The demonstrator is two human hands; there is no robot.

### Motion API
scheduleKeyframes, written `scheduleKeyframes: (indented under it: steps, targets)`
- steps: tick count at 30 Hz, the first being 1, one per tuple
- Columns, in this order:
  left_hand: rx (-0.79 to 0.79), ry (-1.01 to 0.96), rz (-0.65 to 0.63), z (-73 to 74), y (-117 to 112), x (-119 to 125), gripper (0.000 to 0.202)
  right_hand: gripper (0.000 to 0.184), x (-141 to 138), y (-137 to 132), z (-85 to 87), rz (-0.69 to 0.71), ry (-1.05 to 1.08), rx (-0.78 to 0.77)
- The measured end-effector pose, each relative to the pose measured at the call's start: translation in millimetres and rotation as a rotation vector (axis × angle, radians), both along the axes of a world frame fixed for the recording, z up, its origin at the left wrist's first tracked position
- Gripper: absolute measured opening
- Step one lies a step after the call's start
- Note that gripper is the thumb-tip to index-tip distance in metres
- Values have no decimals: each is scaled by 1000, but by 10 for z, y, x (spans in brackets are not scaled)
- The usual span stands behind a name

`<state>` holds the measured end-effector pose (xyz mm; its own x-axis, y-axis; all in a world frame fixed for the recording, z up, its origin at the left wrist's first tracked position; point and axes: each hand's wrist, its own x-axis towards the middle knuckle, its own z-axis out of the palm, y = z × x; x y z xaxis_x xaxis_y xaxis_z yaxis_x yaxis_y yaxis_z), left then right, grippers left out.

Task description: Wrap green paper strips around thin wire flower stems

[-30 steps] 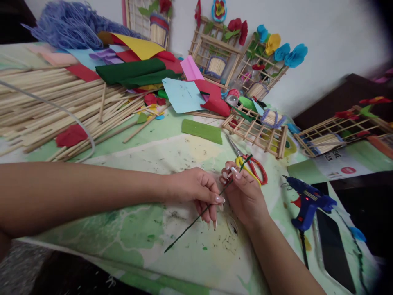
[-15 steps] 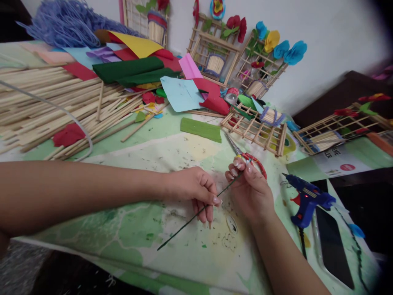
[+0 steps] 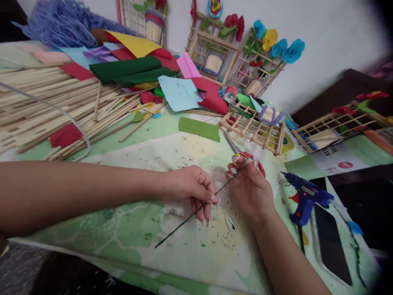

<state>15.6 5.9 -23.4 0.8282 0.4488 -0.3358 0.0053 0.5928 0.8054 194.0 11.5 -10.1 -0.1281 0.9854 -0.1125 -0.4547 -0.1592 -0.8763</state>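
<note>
A thin dark green stem [image 3: 181, 224] slants up to the right over the table. My left hand [image 3: 199, 190] is closed on its middle, pinching it between thumb and fingers. The stem's upper end lies against the curled fingers of my right hand [image 3: 253, 188], whose palm faces up and whose thumb stands apart from it. Just behind my right hand are scissors with red handles [image 3: 260, 167], partly covered by the fingers. A strip of light green crepe paper [image 3: 199, 129] lies beyond both hands.
On the right are a blue glue gun [image 3: 307, 196] and a phone [image 3: 331, 246]. Many wooden sticks [image 3: 37, 106] cover the left side. Coloured paper [image 3: 179, 93], blue yarn [image 3: 61, 24] and stick frames with paper flowers [image 3: 254, 129] stand or lie at the back.
My right thumb has shifted slightly away from the stem's upper end. My left hand keeps its pinch. The whole view has moved a little.
</note>
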Motion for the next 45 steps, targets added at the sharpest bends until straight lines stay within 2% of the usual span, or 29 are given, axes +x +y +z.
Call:
scheduleKeyframes:
  steps: [5, 9, 15, 21, 27, 32, 36, 45]
  targets:
    - [3, -39, -10, -26, 5, -10, 36, 14, 30, -18, -34, 76, -35, 62]
    - [2, -41, 13, -10, -2, -17, 35, 16, 22, -37, -81, 146, -84, 74]
    - [9, -39, 3, -21, 2, -19, 36, 16, -6, -10, -76, 19, -22, -13]
    - [0, -5, -34, -25, -6, -8, 36, 13, 36, 40, -18, -45, 24, -16]
    - [13, -10, -11, -44, -3, 5, 39, 12, 9, 0, -48, -9, -108, 27]
    - [11, -19, 2, -24, -7, 2, 39, 15, -17, -45, -83, 121, -196, -17]
    - [14, -31, 40, 3, -12, -11, 35, 23, 9, -42, -83, 175, -184, 25]
    - [27, -115, 91, -29, -6, -47, 30, 20, 9, -27, -63, 84, -182, -17]
